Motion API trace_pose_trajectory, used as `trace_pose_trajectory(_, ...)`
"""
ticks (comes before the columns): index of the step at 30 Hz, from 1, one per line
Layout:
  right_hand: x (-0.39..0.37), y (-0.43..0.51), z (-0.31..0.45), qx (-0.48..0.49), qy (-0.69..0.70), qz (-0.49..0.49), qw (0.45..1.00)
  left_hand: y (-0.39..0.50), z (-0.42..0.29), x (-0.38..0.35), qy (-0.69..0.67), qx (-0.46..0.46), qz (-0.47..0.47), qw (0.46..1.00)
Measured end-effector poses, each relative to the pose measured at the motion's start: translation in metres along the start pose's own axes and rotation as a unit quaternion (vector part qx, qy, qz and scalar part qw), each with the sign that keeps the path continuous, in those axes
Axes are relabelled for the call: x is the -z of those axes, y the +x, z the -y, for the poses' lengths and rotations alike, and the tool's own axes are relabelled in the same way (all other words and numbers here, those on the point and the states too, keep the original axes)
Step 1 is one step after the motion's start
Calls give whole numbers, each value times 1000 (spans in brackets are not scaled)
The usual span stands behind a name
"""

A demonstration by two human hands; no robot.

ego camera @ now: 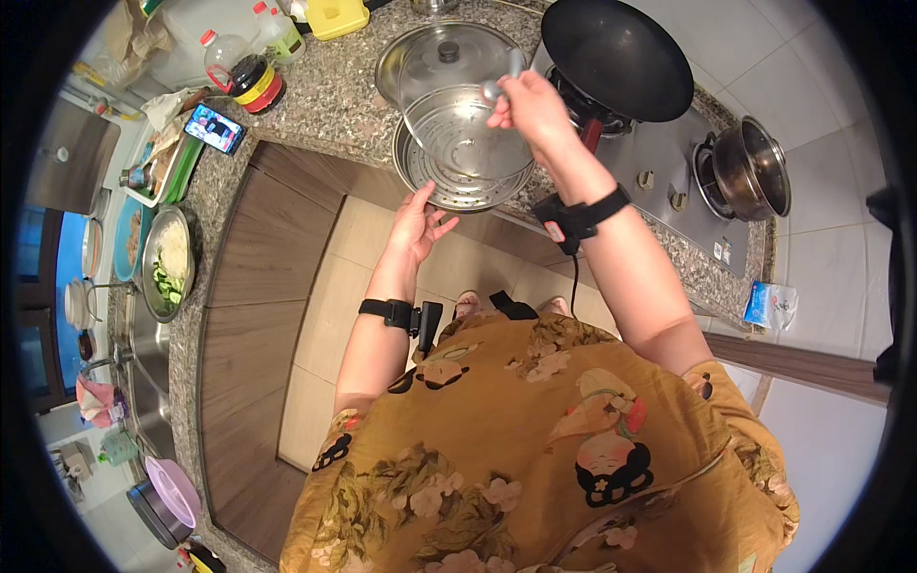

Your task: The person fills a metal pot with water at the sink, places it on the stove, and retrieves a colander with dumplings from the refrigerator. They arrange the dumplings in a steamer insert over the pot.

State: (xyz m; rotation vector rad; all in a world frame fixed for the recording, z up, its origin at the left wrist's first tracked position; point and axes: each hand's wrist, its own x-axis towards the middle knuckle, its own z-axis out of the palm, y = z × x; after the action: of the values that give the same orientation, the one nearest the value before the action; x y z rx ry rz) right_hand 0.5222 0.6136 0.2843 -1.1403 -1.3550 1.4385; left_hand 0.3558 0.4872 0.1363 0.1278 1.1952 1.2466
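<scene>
My right hand (534, 111) grips the metal handle (493, 91) of a clear glass lid (423, 129). The lid is over a round stainless-steel steamer tray (476, 202) with holes in its base, at the counter's front edge. My left hand (419, 225) is at the near left rim of the tray, fingers spread. One fingertip overlaps the rim; whether it presses on it I cannot tell. Behind the tray, another glass lid (458, 32) with a black knob lies on the granite counter.
A black wok (616, 57) and a steel pot (752, 172) stand on the gas hob (663, 183) at right. At left are a sauce bottle (247, 75), a phone (215, 129), a steel bowl (185, 276) of sliced cucumber and white shreds, and the sink (149, 376).
</scene>
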Motion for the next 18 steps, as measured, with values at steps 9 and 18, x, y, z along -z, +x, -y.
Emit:
trace_pose_trajectory(9,14,-35,43,51,52,-49,996,-83,-28,88,-36,-50,-45,997)
trace_pose_trajectory(18,-47,-23,-71,-131,152,-88,976,-155,-18,195,-214,-157,-148,953)
